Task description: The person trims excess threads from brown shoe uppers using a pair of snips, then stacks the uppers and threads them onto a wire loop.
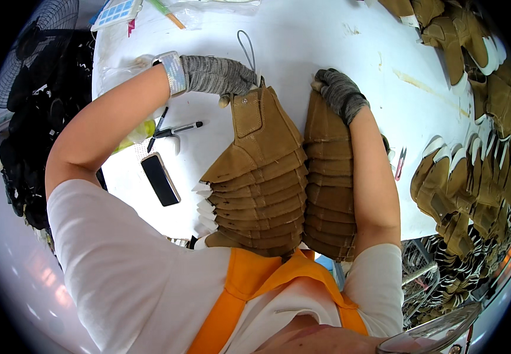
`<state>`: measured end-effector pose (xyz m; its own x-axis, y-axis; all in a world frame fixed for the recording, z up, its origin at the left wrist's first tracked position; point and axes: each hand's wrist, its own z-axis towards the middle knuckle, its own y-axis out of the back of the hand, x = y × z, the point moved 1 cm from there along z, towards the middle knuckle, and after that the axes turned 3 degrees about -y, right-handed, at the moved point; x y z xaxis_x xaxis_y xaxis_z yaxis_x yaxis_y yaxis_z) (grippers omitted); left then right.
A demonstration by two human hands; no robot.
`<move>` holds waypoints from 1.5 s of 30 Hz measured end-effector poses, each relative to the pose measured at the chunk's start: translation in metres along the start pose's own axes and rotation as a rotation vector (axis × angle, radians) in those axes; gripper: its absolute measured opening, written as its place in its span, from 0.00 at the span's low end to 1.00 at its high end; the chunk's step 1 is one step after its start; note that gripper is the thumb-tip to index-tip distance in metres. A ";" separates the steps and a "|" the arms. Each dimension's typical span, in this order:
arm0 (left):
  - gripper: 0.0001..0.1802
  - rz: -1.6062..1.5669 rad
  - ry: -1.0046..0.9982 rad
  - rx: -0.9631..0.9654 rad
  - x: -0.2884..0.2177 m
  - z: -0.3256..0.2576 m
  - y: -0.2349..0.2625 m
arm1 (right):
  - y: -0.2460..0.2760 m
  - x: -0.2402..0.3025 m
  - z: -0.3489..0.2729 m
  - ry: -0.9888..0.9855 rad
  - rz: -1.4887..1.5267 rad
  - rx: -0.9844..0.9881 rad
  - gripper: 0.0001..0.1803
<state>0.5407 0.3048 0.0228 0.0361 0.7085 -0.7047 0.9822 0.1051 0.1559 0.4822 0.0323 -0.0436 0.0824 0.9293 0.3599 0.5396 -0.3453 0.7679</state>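
Note:
Two overlapping stacks of brown suede-like shoe uppers lie on the white table in front of me. My left hand (223, 76), in a grey knit glove, is at the far end of the left stack (261, 171), its fingers bent at the top upper's edge. Its thumb shows below, and the exact grip is partly hidden. Beside that hand a thin grey cord loop (248, 50) stands out. My right hand (342, 93), also gloved, curls its fingers around the far end of the right stack (329, 171). White lining edges show along the left stack's side.
A black-screened phone (161, 179) and black pens (176, 129) lie left of the stacks. More brown uppers (444, 189) are piled at the right. A small red-handled tool (400, 164) lies near my right forearm. At the far left stands a fan (31, 44).

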 end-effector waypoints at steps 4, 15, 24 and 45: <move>0.11 0.667 -0.381 0.094 0.034 0.020 0.005 | 0.001 0.002 -0.002 0.037 -0.015 -0.034 0.16; 0.23 0.446 0.149 -0.262 -0.018 0.005 -0.036 | 0.003 0.001 -0.002 0.029 0.007 -0.015 0.15; 0.22 -0.678 0.048 -0.509 0.010 0.017 -0.051 | -0.003 -0.001 -0.001 0.050 -0.015 -0.014 0.16; 0.24 0.638 0.117 -0.564 -0.034 0.018 -0.043 | 0.002 0.002 -0.003 0.034 -0.068 0.001 0.16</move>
<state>0.5008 0.2633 0.0274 0.5006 0.8141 -0.2945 0.5412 -0.0287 0.8404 0.4809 0.0334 -0.0394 0.0173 0.9457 0.3247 0.5439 -0.2814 0.7906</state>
